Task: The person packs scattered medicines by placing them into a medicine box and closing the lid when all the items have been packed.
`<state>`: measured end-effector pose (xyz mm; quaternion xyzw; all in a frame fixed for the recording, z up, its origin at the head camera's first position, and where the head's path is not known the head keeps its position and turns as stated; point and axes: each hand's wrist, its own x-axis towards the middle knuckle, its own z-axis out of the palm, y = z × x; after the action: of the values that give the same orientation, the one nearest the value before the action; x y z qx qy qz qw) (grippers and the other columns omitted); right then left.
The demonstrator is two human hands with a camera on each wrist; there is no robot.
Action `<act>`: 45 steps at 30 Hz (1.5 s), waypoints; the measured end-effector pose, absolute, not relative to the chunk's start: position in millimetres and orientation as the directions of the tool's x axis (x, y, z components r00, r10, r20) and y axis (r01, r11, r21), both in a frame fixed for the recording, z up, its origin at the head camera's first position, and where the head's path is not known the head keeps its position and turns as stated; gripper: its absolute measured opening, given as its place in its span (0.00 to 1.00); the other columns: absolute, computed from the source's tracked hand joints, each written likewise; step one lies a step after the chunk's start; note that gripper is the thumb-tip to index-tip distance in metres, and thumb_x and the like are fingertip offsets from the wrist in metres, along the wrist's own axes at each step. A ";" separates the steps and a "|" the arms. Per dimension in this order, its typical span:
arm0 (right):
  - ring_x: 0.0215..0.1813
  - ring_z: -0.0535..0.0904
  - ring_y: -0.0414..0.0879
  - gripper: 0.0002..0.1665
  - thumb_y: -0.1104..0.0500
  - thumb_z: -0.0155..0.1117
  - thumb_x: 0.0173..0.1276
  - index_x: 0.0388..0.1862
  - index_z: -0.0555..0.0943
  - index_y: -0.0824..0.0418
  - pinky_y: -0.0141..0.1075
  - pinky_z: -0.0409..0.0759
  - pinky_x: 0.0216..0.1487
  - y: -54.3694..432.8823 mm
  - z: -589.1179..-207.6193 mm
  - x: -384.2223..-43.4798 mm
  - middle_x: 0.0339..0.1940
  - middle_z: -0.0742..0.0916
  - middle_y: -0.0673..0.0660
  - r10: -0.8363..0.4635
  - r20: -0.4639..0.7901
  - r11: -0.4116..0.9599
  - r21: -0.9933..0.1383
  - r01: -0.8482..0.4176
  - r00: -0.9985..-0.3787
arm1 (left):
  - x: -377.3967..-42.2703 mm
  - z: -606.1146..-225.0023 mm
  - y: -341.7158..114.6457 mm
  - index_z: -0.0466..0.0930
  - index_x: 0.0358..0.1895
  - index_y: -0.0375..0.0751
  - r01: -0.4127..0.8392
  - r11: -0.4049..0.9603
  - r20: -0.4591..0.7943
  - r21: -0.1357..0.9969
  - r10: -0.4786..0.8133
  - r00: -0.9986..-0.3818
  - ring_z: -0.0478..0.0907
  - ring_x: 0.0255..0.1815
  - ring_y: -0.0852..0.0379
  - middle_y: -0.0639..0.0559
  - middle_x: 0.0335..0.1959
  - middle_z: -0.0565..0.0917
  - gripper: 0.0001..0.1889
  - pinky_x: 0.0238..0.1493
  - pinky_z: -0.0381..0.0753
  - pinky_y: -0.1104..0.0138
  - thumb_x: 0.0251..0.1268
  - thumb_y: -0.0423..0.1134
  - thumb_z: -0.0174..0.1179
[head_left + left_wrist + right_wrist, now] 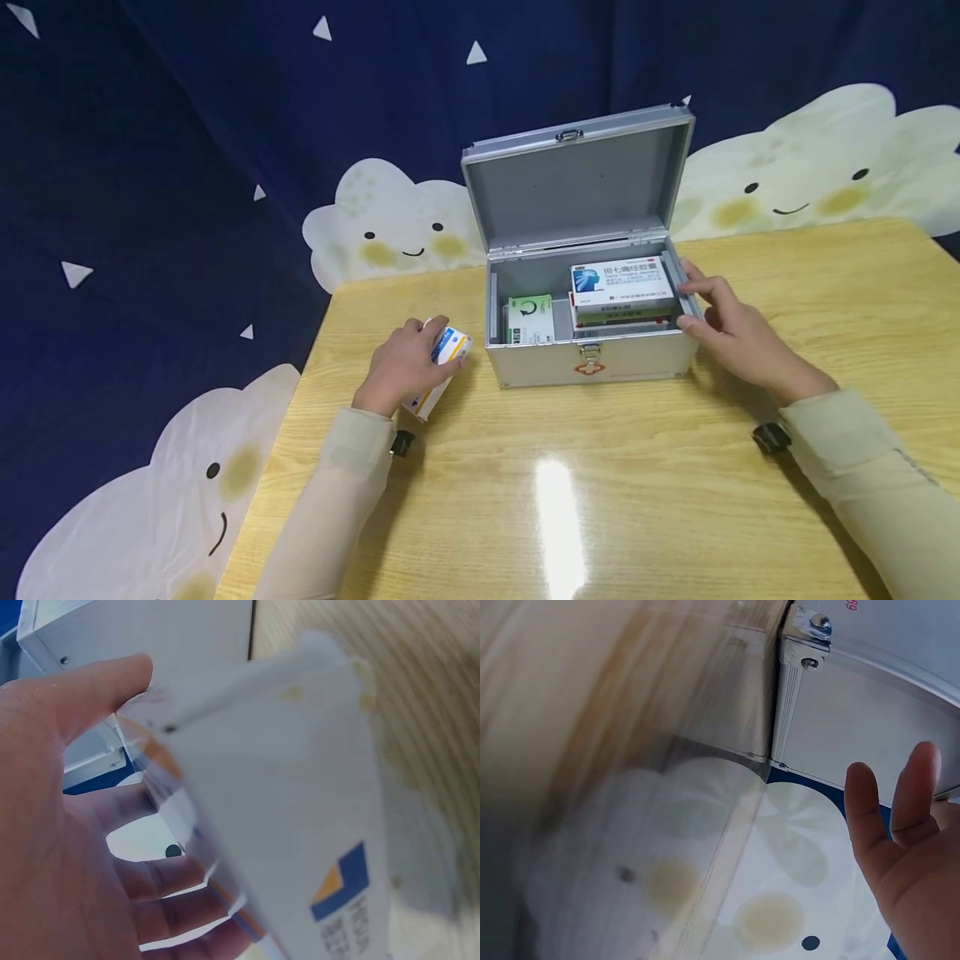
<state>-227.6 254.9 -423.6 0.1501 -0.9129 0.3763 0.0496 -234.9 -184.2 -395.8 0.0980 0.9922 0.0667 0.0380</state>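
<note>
My left hand [405, 364] grips a white medicine box [442, 379] with blue and orange markings, left of the metal first-aid case [536, 364]. In the left wrist view the thumb lies at one edge of the medicine box [292, 787] and the fingers run along its other side. The case stands with its lid raised. My right hand [738, 337] is at the case's right wall, thumb and forefinger touching the rim. Two straight fingers [911, 795] show beside the case in the right wrist view; the others are mostly hidden.
Inside the case, a green-and-white box [530, 319] sits at the left and a white medicine box with a blue picture [622, 281] tops a stack at the right. Behind the wooden table [480, 500] hangs a dark blue curtain [225, 125] with cloud shapes.
</note>
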 end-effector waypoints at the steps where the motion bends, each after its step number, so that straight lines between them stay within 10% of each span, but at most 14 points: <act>1: 0.58 0.76 0.64 0.26 0.54 0.55 0.76 0.68 0.62 0.59 0.41 0.77 0.60 254.8 -424.3 -226.9 0.83 0.55 0.56 -0.241 0.198 0.666 -0.678 -0.310 -0.950 | -234.1 -395.4 -184.4 0.64 0.74 0.56 0.188 0.972 -0.061 0.142 0.198 -0.978 0.77 0.46 0.45 0.39 0.58 0.77 0.39 0.35 0.78 0.54 0.60 0.65 0.60; 4: 0.56 0.77 0.63 0.26 0.54 0.55 0.76 0.68 0.62 0.59 0.51 0.77 0.58 254.5 -426.1 -226.1 0.83 0.55 0.57 -0.245 0.199 0.666 -0.677 -0.314 -0.949 | -232.7 -392.3 -184.2 0.65 0.73 0.55 0.181 0.972 -0.040 0.149 0.189 -0.981 0.77 0.46 0.44 0.40 0.58 0.77 0.39 0.35 0.78 0.54 0.60 0.64 0.60; 10: 0.42 0.74 0.55 0.26 0.53 0.55 0.76 0.68 0.63 0.59 0.24 0.69 0.44 255.1 -426.1 -227.7 0.82 0.58 0.57 -0.236 0.222 0.678 -0.660 -0.324 -0.946 | -232.1 -378.9 -180.4 0.65 0.72 0.54 0.177 0.971 0.003 0.162 0.179 -0.984 0.78 0.46 0.44 0.40 0.61 0.76 0.39 0.36 0.80 0.53 0.59 0.66 0.59; 20: 0.74 0.63 0.70 0.27 0.53 0.54 0.77 0.69 0.60 0.60 0.69 0.66 0.63 259.9 -420.9 -228.7 0.84 0.52 0.53 -0.245 0.180 0.636 -0.712 -0.298 -0.953 | -234.5 -354.4 -167.6 0.64 0.74 0.53 0.157 0.972 0.083 0.173 0.145 -0.986 0.78 0.45 0.44 0.39 0.60 0.76 0.41 0.40 0.78 0.52 0.58 0.67 0.60; 25: 0.77 0.60 0.69 0.27 0.53 0.53 0.77 0.69 0.60 0.59 0.41 0.67 0.75 262.8 -418.6 -228.8 0.84 0.52 0.48 -0.242 0.184 0.638 -0.710 -0.299 -0.953 | -233.5 -343.5 -160.3 0.63 0.74 0.51 0.096 0.972 0.137 0.215 0.068 -0.988 0.78 0.47 0.43 0.39 0.58 0.77 0.43 0.45 0.76 0.49 0.58 0.68 0.59; 28: 0.76 0.60 0.70 0.27 0.53 0.54 0.77 0.68 0.60 0.59 0.42 0.68 0.75 262.0 -417.8 -228.9 0.83 0.52 0.48 -0.243 0.184 0.638 -0.709 -0.300 -0.952 | -231.1 -337.9 -157.8 0.63 0.74 0.51 0.055 0.969 0.162 0.239 0.016 -0.987 0.78 0.44 0.44 0.39 0.54 0.78 0.43 0.43 0.75 0.50 0.58 0.68 0.58; 31: 0.76 0.59 0.72 0.27 0.54 0.54 0.77 0.68 0.60 0.59 0.69 0.64 0.64 261.3 -418.4 -229.3 0.83 0.52 0.51 -0.249 0.183 0.622 -0.723 -0.302 -0.951 | -228.1 -331.7 -154.5 0.63 0.74 0.52 0.038 0.964 0.190 0.264 -0.014 -0.982 0.77 0.40 0.46 0.41 0.50 0.78 0.43 0.42 0.74 0.51 0.57 0.69 0.58; 37: 0.76 0.59 0.71 0.27 0.54 0.54 0.77 0.68 0.60 0.59 0.68 0.64 0.65 260.4 -419.8 -230.1 0.83 0.52 0.49 -0.252 0.190 0.620 -0.721 -0.309 -0.949 | -220.8 -314.5 -139.8 0.63 0.73 0.52 0.070 0.944 0.241 0.323 -0.011 -0.970 0.77 0.40 0.47 0.42 0.50 0.78 0.43 0.41 0.75 0.51 0.57 0.69 0.58; 41: 0.76 0.61 0.69 0.26 0.54 0.55 0.76 0.68 0.61 0.58 0.49 0.68 0.73 260.6 -422.4 -229.2 0.83 0.53 0.48 -0.247 0.193 0.629 -0.714 -0.309 -0.950 | -218.7 -305.7 -125.8 0.63 0.73 0.53 0.108 0.935 0.249 0.337 0.022 -0.968 0.76 0.39 0.48 0.44 0.49 0.78 0.42 0.40 0.76 0.53 0.57 0.68 0.58; 45: 0.77 0.58 0.69 0.26 0.55 0.55 0.76 0.68 0.61 0.59 0.61 0.66 0.70 257.8 -423.7 -230.0 0.84 0.53 0.52 -0.259 0.186 0.610 -0.730 -0.309 -0.948 | -218.4 -299.3 -113.1 0.64 0.73 0.53 0.141 0.931 0.261 0.336 0.051 -0.964 0.76 0.39 0.50 0.46 0.47 0.78 0.41 0.42 0.76 0.53 0.58 0.66 0.59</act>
<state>-230.0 257.8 -423.7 0.1583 -0.8967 0.4122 0.0307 -218.4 -113.1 -299.3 0.0492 0.9747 0.1787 -0.1249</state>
